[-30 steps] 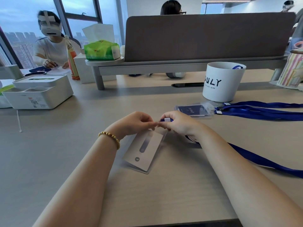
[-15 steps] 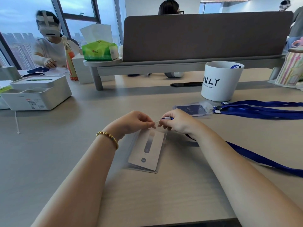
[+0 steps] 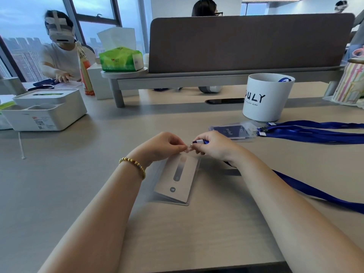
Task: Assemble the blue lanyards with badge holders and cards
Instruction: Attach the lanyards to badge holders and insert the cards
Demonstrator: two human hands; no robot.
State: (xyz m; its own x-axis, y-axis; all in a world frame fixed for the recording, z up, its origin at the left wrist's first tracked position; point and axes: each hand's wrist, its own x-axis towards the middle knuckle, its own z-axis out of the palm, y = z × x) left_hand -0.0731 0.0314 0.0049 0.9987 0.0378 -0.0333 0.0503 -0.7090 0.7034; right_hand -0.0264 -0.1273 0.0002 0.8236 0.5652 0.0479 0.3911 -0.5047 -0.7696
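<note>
Left hand (image 3: 163,146) pinching clear plastic badge holder (image 3: 177,179) top; right hand (image 3: 213,144) gripping blue fabric lanyard (image 3: 315,192) clip; pale card inside, hanging below both hands.

- Left hand (image 3: 161,145) out front, fingers curled, fingertips pinched together.
- Right hand (image 3: 213,143) opposite — fingers curled too, fingertips almost meeting the left's.

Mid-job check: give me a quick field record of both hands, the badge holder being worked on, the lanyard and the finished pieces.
left hand: pinches top edge of the clear plastic badge holder with pale card
right hand: grips clip end of the blue fabric lanyard
clip attached: cannot tell
holder position: lower end on the beige desk
finished set: dark-blue carded holder beside the white bucket
</note>
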